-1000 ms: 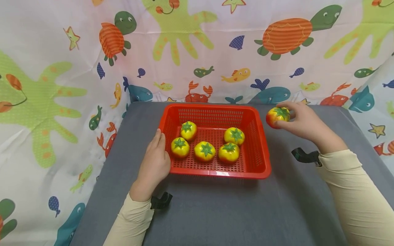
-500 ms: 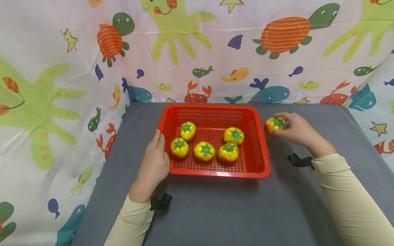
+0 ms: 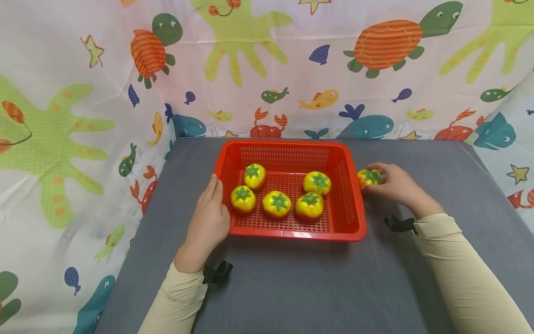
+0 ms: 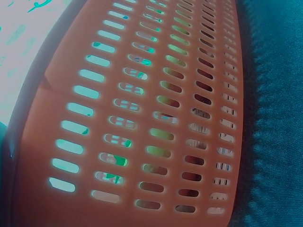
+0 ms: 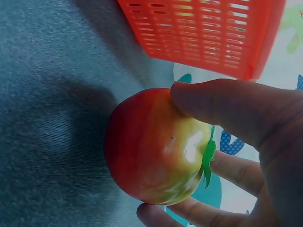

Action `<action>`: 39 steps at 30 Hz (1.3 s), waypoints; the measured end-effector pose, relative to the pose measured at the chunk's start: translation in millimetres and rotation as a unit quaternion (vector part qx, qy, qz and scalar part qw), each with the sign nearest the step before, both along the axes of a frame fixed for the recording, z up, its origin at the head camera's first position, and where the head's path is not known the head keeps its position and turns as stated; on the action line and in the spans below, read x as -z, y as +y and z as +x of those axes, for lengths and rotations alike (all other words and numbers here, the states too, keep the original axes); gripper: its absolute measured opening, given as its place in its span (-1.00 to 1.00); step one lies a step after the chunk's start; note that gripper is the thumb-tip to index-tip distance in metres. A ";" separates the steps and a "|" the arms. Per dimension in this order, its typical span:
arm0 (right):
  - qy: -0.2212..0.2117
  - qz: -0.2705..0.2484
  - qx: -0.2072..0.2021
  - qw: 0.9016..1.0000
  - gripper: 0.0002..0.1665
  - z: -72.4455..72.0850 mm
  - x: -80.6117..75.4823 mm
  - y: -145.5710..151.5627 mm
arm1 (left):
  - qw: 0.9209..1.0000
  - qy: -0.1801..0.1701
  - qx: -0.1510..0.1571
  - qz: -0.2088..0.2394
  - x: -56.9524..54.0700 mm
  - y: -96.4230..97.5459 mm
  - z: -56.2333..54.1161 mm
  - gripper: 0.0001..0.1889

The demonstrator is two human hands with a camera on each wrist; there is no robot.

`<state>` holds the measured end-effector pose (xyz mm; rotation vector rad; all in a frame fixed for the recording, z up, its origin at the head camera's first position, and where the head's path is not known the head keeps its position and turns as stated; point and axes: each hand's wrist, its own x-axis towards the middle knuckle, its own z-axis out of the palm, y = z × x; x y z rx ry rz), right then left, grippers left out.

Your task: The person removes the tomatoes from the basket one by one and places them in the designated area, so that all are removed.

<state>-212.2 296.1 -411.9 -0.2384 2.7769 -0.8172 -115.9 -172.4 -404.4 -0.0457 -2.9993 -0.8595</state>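
A yellow-and-red tomato [image 3: 369,178] with a green star-shaped top is pinched between the thumb and fingers of my right hand [image 3: 396,188], just outside the right wall of the red plastic basket [image 3: 288,234]. In the right wrist view that tomato [image 5: 151,146] is low over the grey cloth; whether it touches the cloth I cannot tell. Several similar tomatoes [image 3: 277,205] lie inside the basket, tops up. My left hand [image 3: 207,222] rests against the basket's left side with its fingers straight. Only the perforated basket wall [image 4: 137,113] shows in the left wrist view, not the fingers.
Grey cloth [image 3: 292,287] covers the table under the basket. A white curtain [image 3: 246,106] printed with sea animals stands along the back and both sides. Each wrist has a black strap mount [image 3: 398,224].
My right hand has come down and a little leftward with the tomato, nearer to the basket's right wall. The left hand and the tomatoes in the basket have stayed in place.
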 end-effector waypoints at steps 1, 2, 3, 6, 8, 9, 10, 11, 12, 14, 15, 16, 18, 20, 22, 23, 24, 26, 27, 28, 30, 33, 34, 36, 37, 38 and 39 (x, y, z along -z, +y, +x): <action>0.000 -0.001 -0.001 1.000 -0.19 0.4 1.3 -0.1 | 1.000 -0.001 0.000 0.000 0.0 0.0 -0.2 -0.33; 0.001 -0.001 0.000 1.000 -0.20 0.6 2.6 -0.3 | 1.000 -0.001 0.000 0.000 -0.1 0.0 -0.4 -0.33; 0.000 -0.001 0.000 1.000 -0.20 0.6 3.8 -0.1 | 1.000 -0.002 0.000 0.001 -0.1 0.0 -0.5 -0.33; 0.003 -0.004 0.000 1.000 -0.21 1.3 6.6 0.2 | 1.000 -0.002 0.000 0.002 0.0 -0.2 -0.7 -0.33; 0.005 -0.003 0.000 1.000 -0.20 1.8 7.7 1.0 | 1.000 -0.001 0.001 0.002 0.0 -0.3 -0.5 -0.33; 0.005 -0.004 0.000 1.000 -0.20 2.1 8.1 1.3 | 1.000 -0.001 0.001 0.002 0.1 -0.2 -0.7 -0.34; 0.006 -0.003 0.001 1.000 -0.19 2.4 8.3 1.3 | 1.000 0.000 0.001 0.001 0.2 -0.3 -0.6 -0.34; 0.006 -0.003 0.000 1.000 -0.18 2.6 8.5 1.5 | 1.000 0.000 0.001 0.002 0.4 -0.4 -0.6 -0.33; 0.005 -0.003 0.000 1.000 -0.17 2.8 8.7 1.6 | 1.000 0.000 0.001 0.002 0.6 -0.4 -0.6 -0.34; 0.001 -0.004 -0.001 1.000 -0.13 3.3 8.9 1.9 | 1.000 0.000 0.001 0.001 0.9 -0.8 -0.4 -0.34; -0.001 -0.004 -0.002 1.000 -0.11 3.5 9.0 2.1 | 1.000 0.000 0.001 0.001 1.2 -1.0 -0.3 -0.34; -0.003 -0.005 -0.002 1.000 -0.10 3.8 9.3 2.1 | 1.000 -0.001 0.001 0.000 1.2 -1.2 0.0 -0.34; -0.008 -0.005 0.000 1.000 -0.06 4.2 9.6 2.4 | 1.000 0.000 0.000 0.000 1.4 -1.7 0.2 -0.34; -0.012 -0.003 0.002 1.000 -0.03 4.7 9.2 2.9 | 1.000 0.001 0.001 0.001 1.5 -1.7 0.0 -0.34; -0.013 0.001 0.005 1.000 0.00 5.2 8.6 3.2 | 1.000 0.002 0.002 0.002 1.4 -1.4 -0.5 -0.34; -0.016 0.002 0.007 1.000 0.02 5.4 7.9 3.4 | 1.000 0.002 0.003 0.003 1.4 -1.3 -0.8 -0.34; -0.017 0.005 0.008 1.000 0.04 5.6 7.3 3.6 | 1.000 0.002 0.003 0.003 1.3 -1.0 -1.0 -0.34; -0.023 0.009 0.010 1.000 0.07 6.1 5.4 3.1 | 1.000 0.002 0.002 0.004 1.5 -1.0 -1.0 -0.33; -0.023 0.012 0.010 1.000 0.08 6.3 4.3 3.0 | 1.000 0.002 0.001 0.003 1.6 -1.1 -1.0 -0.33; -0.022 0.015 0.009 1.000 0.09 6.6 3.1 3.0 | 1.000 0.002 0.001 0.003 1.6 -1.0 -0.9 -0.33; -0.019 0.018 0.010 1.000 0.08 7.1 0.2 2.0 | 1.000 0.004 0.000 0.003 1.6 -1.0 -1.0 -0.33; -0.003 0.019 0.013 1.000 0.04 7.4 -5.2 -0.1 | 1.000 0.008 0.001 0.005 1.2 -0.9 -1.4 -0.33; 0.002 0.019 0.015 1.000 0.02 7.3 -7.0 -1.0 | 1.000 0.008 0.001 0.006 1.1 -0.8 -1.5 -0.33; 0.013 0.016 0.021 1.000 -0.01 7.4 -11.1 -3.5 | 1.000 0.008 0.000 0.007 0.8 -0.8 -1.8 -0.33; 0.019 0.014 0.023 0.999 -0.03 7.3 -13.0 -5.0 | 1.000 0.007 0.000 0.006 0.6 -0.8 -1.8 -0.32; 0.024 0.012 0.025 0.999 -0.04 7.5 -15.2 -6.7 | 1.000 0.006 -0.001 0.006 0.6 -0.7 -1.9 -0.32; 0.027 0.009 0.026 0.999 -0.05 7.7 -17.5 -8.4 | 1.000 0.005 -0.002 0.006 0.4 -0.7 -1.8 -0.32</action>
